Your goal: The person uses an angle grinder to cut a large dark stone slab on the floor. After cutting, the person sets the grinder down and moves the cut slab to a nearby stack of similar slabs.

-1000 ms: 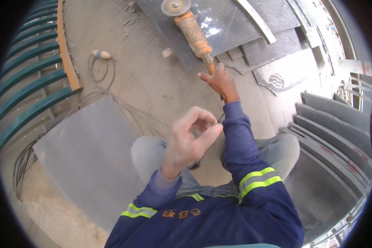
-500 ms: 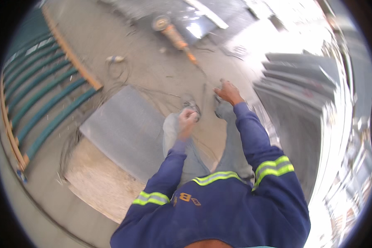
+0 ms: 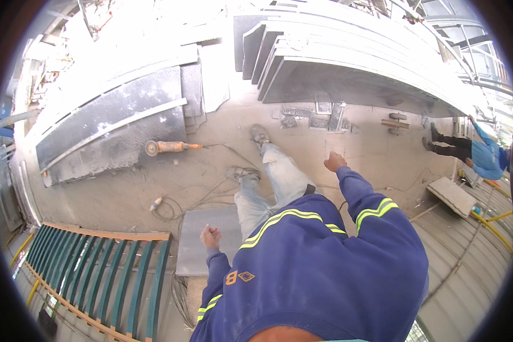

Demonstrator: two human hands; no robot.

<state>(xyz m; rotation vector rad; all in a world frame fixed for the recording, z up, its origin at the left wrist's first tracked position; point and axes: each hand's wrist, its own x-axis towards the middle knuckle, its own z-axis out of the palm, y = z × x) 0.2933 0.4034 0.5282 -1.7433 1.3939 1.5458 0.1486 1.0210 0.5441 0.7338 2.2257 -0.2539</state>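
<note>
My left hand [image 3: 211,236], its fingers curled in and nothing seen in them, hangs above a flat grey slab [image 3: 195,256]. On the other side my right hand [image 3: 335,162] is held out over the dusty floor in a loose fist, with nothing visible in it. Small stone offcuts [image 3: 319,121] lie beyond it on the floor. An orange angle grinder [image 3: 174,147] with a round disc rests on the floor at left, by the edge of a large dark stone slab [image 3: 111,128]. Neither hand touches these things.
Large slabs [image 3: 347,82] stand stacked at the far side. A teal slatted frame [image 3: 134,285] lies at lower left. A cable with a plug [image 3: 156,203] trails over the floor. Another person in blue [image 3: 487,157] is at the far right, near a tilted slab [image 3: 451,196].
My view has swung to the right, bringing the slab stack ahead and another person into sight. My feet have turned, and my hands are farther apart.
</note>
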